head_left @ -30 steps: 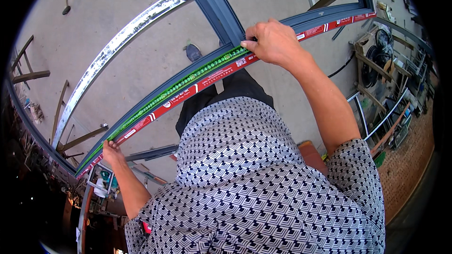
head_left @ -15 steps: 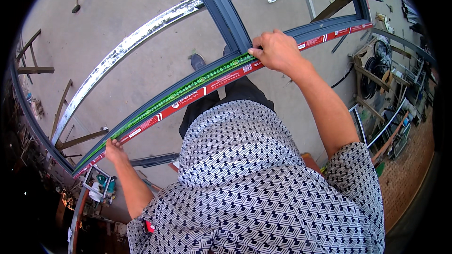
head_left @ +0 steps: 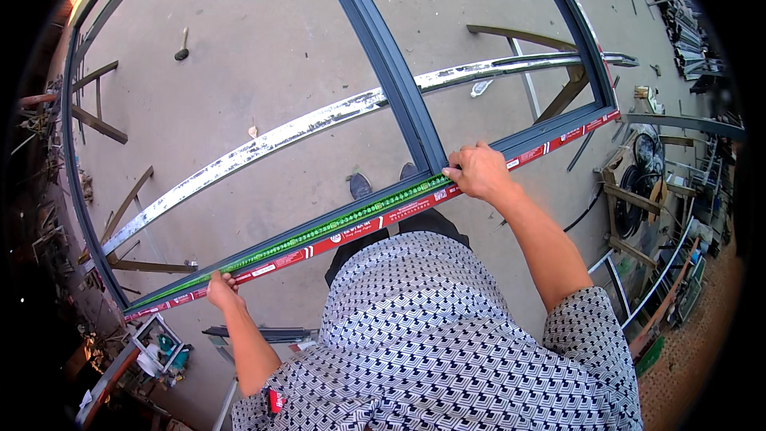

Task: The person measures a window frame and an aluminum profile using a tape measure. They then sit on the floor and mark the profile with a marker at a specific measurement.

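Observation:
A green tape measure blade (head_left: 351,217) lies stretched along the near rail of a dark grey window frame (head_left: 396,116), from the left corner to the upright bar. My right hand (head_left: 481,172) is closed on the blade where that bar meets the rail, thumb and fingers pressed together. Farther left, my left hand (head_left: 226,290) pinches the blade and the rail's edge. Red printed protective film (head_left: 403,213) covers the rail's outer face. No tape case shows.
Under the frame runs a long white-flecked bar (head_left: 279,137), with brown support legs (head_left: 132,201) near it. A mallet (head_left: 183,48) lies on the grey floor. At right stands a wooden rack (head_left: 630,191) with coiled black cable; metal profiles (head_left: 696,48) are piled at the far right.
My view has tilted up, so more of the frame's far part shows and everything sits lower. Both hands stay at the tape and rail, with the right one still at the upright bar.

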The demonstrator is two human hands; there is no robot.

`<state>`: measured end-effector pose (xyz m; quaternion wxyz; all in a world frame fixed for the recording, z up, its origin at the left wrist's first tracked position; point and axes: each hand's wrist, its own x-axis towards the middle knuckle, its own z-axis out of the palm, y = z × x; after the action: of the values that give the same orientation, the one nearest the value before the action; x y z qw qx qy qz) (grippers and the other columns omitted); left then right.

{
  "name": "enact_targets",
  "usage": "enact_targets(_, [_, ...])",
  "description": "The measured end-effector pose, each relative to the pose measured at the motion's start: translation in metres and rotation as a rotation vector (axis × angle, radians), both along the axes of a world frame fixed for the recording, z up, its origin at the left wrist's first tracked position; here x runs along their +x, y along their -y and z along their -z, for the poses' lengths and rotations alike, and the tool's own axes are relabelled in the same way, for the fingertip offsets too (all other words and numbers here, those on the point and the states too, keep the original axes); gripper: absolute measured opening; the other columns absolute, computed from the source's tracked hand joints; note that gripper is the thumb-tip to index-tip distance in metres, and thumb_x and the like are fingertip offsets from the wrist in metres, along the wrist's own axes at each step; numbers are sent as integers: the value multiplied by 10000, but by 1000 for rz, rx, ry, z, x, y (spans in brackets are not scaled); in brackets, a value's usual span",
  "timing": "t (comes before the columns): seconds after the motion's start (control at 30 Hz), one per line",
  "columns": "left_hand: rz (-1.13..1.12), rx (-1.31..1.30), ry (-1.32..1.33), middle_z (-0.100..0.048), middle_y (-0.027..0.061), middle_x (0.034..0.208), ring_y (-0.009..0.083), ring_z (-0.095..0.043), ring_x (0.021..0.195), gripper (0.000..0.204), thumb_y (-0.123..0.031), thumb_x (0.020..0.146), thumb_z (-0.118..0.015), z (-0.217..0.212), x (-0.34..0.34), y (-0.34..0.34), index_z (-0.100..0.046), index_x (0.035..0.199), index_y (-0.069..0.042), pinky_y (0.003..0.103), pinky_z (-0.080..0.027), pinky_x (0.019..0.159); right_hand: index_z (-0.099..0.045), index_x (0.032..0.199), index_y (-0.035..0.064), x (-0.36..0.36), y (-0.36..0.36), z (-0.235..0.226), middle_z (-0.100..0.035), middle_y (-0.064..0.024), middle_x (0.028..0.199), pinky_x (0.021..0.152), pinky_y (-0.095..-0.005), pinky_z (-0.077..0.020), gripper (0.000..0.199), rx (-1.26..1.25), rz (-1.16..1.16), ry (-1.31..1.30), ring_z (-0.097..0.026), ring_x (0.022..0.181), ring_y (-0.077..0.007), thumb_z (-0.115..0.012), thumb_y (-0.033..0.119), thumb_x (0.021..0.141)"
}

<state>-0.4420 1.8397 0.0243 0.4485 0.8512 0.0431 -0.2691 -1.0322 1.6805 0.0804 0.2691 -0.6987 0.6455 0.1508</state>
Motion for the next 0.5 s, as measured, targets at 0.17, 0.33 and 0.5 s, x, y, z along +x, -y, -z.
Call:
enact_targets(0.17, [6,-32,-12,-616,30,675,103,-516,499,204,-193,996,-591,0,-13,12,-579,833,-72,246,-364,435,-784,937,159,-13,-10,-3,-746,-74,953,836,-451,-557,280,-50,1,-11,-657,988,-338,-695,424,918])
enact_targets(0.33, [28,-82,30,-606,54,643,127,-513,454,220,-185,986,-576,7,-7,4,-540,806,-64,276,-369,388,-798,928,164,-10,-12,1,-751,-87,954,845,-460,-557,296,-80,-4,10,-664,989,-338,-702,443,904])
enact_targets(0.5, [23,-132,7,-620,71,645,138,-535,454,210,-193,987,-556,15,-3,-2,-535,821,-65,282,-377,381,-803,971,192,-7,-11,0,-755,-81,1000,882,-473,-557,313,-40,-1,9,-663,1034,-344,-667,470,920])
